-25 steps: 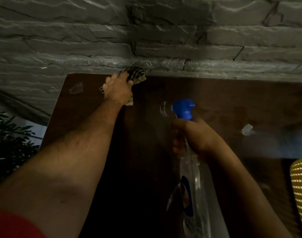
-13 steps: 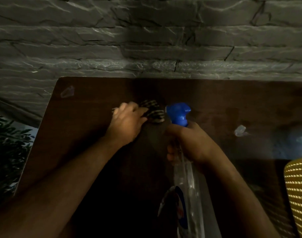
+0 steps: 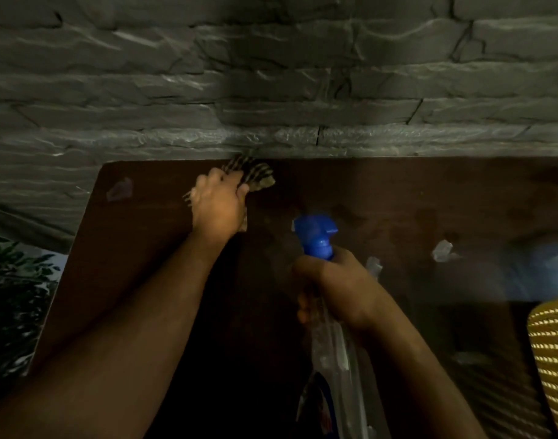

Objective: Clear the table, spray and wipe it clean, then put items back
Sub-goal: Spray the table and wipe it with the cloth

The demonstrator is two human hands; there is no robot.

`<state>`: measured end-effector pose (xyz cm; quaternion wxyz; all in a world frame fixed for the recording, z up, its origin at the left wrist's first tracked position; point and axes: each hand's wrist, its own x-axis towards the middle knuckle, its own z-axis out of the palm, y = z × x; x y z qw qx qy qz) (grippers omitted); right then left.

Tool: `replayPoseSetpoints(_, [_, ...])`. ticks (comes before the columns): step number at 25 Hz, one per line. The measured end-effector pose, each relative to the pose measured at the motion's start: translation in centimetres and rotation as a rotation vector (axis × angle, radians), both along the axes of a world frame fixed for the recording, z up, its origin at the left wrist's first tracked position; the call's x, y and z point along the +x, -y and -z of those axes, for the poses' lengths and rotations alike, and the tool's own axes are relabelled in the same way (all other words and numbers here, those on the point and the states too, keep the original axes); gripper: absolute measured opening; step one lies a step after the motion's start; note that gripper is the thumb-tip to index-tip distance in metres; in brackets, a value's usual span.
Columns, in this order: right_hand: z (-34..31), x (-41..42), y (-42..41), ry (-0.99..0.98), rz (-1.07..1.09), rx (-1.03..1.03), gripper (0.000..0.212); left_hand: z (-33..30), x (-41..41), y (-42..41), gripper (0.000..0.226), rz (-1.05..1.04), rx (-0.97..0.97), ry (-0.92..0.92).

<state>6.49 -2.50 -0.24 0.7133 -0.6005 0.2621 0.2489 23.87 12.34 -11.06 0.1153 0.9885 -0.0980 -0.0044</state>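
A dark brown table runs up against a grey stone wall. My left hand grips a striped cloth and presses it on the tabletop near the far edge. My right hand holds the neck of a clear spray bottle with a blue trigger head, upright over the middle of the table. Part of the cloth is hidden under my left hand.
The stone wall stands right behind the table. Pale scraps or stickers mark the tabletop, one at the far left corner. A yellow woven object sits at the right edge. A leafy plant stands left of the table.
My left hand has pushed the cloth from the middle of the table back to the far edge by the wall. The spray bottle has stayed roughly where it was.
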Motion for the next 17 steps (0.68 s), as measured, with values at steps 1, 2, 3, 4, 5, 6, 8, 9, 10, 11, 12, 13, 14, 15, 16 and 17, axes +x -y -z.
replayPoseSetpoints(1, [0.3,0.0,0.0,0.011,0.014,-0.013,0.017,-0.1,1.0,2.6,0.033,-0.041,0.005,-0.024])
replayPoseSetpoints(2, [0.6,0.1,0.1,0.017,0.041,-0.027,0.015,-0.2,1.1,5.6,0.033,0.011,-0.002,-0.051])
replayPoseSetpoints(3, [0.8,0.0,0.3,0.021,0.071,-0.039,0.013,-0.4,0.7,8.1,0.034,0.105,-0.013,-0.059])
replayPoseSetpoints(4, [0.7,-0.1,0.3,0.017,0.088,-0.043,0.012,-0.3,0.0,9.3,0.035,0.192,-0.046,-0.07])
replayPoseSetpoints(5, [0.7,-0.4,0.3,-0.001,0.089,-0.036,0.014,0.2,-0.6,8.8,0.037,0.256,-0.054,-0.084])
replayPoseSetpoints(6, [0.5,-0.7,0.4,-0.024,0.082,-0.022,0.018,1.0,-0.9,7.1,0.039,0.292,-0.062,-0.061])
replayPoseSetpoints(8, [0.3,-1.5,1.1,-0.051,0.069,0.004,0.026,1.2,0.5,3.4,0.04,0.252,-0.025,-0.046])
replayPoseSetpoints(9, [0.3,-1.8,1.3,-0.056,0.069,0.008,0.028,0.8,1.8,2.7,0.04,0.191,-0.004,-0.041])
replayPoseSetpoints(10, [0.3,-1.8,1.3,-0.058,0.071,0.003,0.029,0.5,3.1,2.7,0.041,0.12,0.006,-0.067])
replayPoseSetpoints(11, [0.3,-1.8,1.1,-0.056,0.078,-0.008,0.028,-0.1,3.6,3.4,0.04,0.09,-0.016,-0.1])
replayPoseSetpoints(12, [0.3,-1.7,1.0,-0.051,0.088,-0.017,0.027,-0.6,3.3,4.4,0.04,0.115,-0.029,-0.138])
replayPoseSetpoints(13, [0.2,-1.8,0.8,-0.046,0.093,-0.016,0.026,-0.9,2.1,4.6,0.039,0.194,-0.023,-0.154])
replayPoseSetpoints(14, [0.1,-1.8,0.6,-0.04,0.092,-0.013,0.025,-0.7,0.1,4.0,0.038,0.318,-0.023,-0.134])
replayPoseSetpoints(15, [-0.1,-1.9,0.4,-0.041,0.09,-0.009,0.025,0.0,-2.2,2.2,0.037,0.439,-0.047,-0.104])
replayPoseSetpoints(16, [-0.3,-2.3,0.3,-0.052,0.087,-0.001,0.026,0.5,-4.0,-0.2,0.037,0.519,-0.067,-0.083])
replayPoseSetpoints(17, [-0.4,-2.7,0.1,-0.063,0.081,0.006,0.026,0.5,-4.2,-1.8,0.036,0.517,-0.074,-0.079])
